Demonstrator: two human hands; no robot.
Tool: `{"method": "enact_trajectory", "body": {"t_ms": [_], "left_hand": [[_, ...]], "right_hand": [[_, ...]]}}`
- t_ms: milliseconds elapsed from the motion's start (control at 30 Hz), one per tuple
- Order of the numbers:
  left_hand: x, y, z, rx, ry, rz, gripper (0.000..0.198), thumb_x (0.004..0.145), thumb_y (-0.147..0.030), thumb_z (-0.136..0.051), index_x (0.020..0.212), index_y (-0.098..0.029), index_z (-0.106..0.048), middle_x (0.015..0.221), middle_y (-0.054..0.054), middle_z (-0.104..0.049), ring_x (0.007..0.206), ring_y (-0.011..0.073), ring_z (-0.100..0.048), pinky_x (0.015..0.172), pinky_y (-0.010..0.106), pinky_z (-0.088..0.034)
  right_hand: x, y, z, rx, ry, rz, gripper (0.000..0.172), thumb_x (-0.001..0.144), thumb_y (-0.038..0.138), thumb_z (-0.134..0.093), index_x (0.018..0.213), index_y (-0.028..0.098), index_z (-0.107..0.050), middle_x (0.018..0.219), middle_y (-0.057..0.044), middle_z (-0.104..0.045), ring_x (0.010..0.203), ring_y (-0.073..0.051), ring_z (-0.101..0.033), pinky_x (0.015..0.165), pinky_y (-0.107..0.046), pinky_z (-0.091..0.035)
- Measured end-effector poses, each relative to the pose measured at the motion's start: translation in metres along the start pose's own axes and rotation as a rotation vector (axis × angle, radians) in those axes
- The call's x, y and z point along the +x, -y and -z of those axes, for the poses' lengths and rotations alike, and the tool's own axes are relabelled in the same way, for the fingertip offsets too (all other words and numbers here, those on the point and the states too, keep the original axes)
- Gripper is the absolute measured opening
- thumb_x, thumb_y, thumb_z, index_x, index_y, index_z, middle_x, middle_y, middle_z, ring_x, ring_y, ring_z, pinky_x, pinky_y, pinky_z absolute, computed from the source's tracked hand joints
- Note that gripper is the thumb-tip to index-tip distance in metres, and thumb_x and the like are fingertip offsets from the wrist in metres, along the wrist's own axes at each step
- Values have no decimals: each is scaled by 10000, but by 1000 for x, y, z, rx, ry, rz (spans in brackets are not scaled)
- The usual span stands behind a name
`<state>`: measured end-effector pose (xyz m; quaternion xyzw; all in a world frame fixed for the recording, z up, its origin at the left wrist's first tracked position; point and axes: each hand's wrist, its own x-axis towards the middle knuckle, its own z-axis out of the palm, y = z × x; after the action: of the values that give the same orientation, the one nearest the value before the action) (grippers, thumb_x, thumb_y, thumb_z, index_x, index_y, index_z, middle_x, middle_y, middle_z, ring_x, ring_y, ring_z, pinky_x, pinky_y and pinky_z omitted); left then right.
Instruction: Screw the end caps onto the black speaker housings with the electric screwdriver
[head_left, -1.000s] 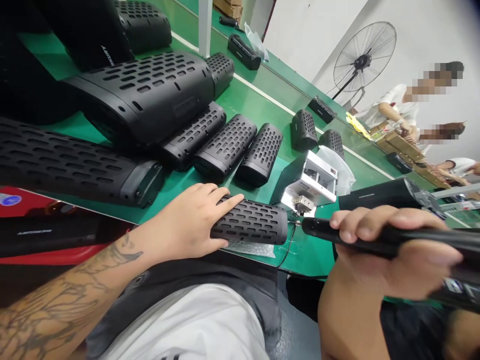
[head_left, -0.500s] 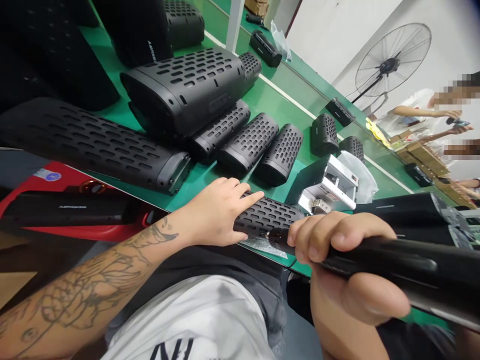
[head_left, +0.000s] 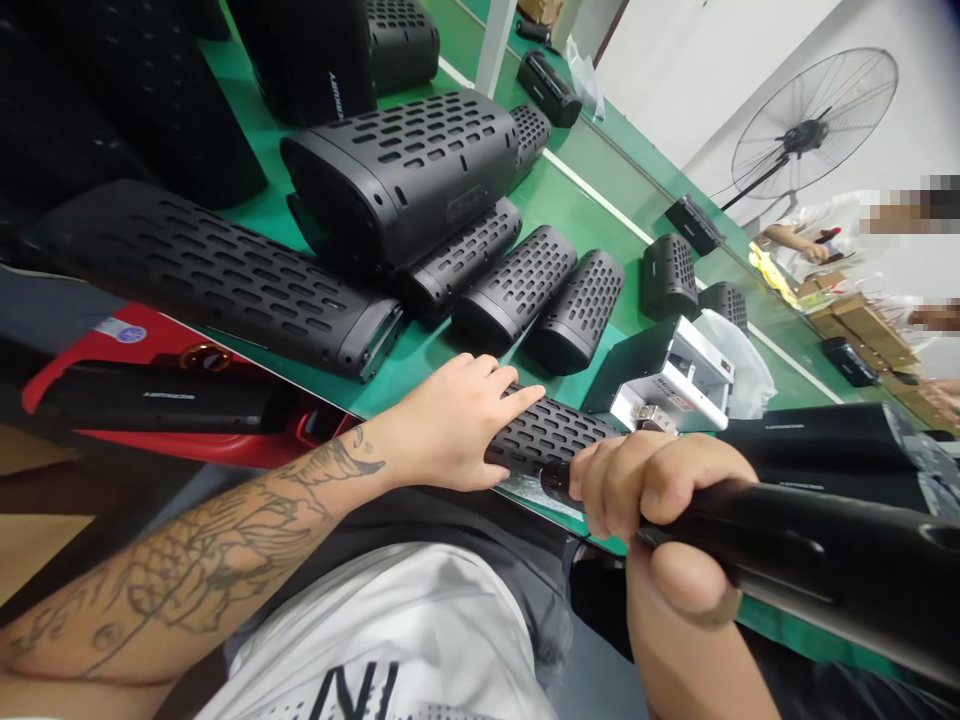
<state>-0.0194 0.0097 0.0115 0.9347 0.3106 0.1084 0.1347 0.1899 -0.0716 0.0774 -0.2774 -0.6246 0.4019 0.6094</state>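
My left hand [head_left: 465, 425] is closed over a black speaker housing [head_left: 566, 430] with slotted holes, at the near edge of the green table. Its fingers lie across the slotted face and the thumb presses the near side. Gripped in my right hand [head_left: 660, 490] is a thick black electric screwdriver [head_left: 817, 550], lying almost level. Its nose meets the near side of the housing, just right of my left thumb; the bit itself cannot be seen. Right behind my right hand stands a silver screw feeder [head_left: 675, 380].
Several more slotted black speakers [head_left: 517, 285] stand and lie on the green table [head_left: 420, 365], one large one [head_left: 405, 175] stacked on others. A red bin [head_left: 90, 350] sits below at the left. Far right, a fan [head_left: 814, 135] and a person's hand [head_left: 806, 245] show across the table.
The screwdriver's nose has come closer to the housing, and its bit no longer shows. My right hand's grip has shifted slightly. The whole scene slid a little to the right.
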Motion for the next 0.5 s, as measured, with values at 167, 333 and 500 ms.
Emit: {"method": "enact_trajectory", "body": {"t_ms": [167,333,500], "left_hand": [[-1,0,1,1,1,0,936,903,-531,-913,1719,-173,-627,1514,222,-735,1337,451,-686,1106,563,-552],[-2,-5,-4,-8,-26,14,922,898,-509,-921,1702,-156,-639,1484,227,-744,1313,454,-700,1101,581,-569],[-5,-14,-13,12,-55,35,917,920,-530,-908,1694,-115,-640,1473,261,-754,1275,470,-727,1102,634,-579]], "right_hand": [[0,-8,-2,-30,22,26,325,947,420,-973,955,265,-687,620,96,-628,458,-138,-646,499,-299,-602],[-2,17,11,-23,42,-42,330,1018,522,-942,1022,256,-746,685,67,-715,490,-146,-694,592,-335,-675],[13,38,67,-213,-348,113,403,971,650,-923,972,272,-783,598,86,-656,398,-151,-584,496,-346,-606]]}}
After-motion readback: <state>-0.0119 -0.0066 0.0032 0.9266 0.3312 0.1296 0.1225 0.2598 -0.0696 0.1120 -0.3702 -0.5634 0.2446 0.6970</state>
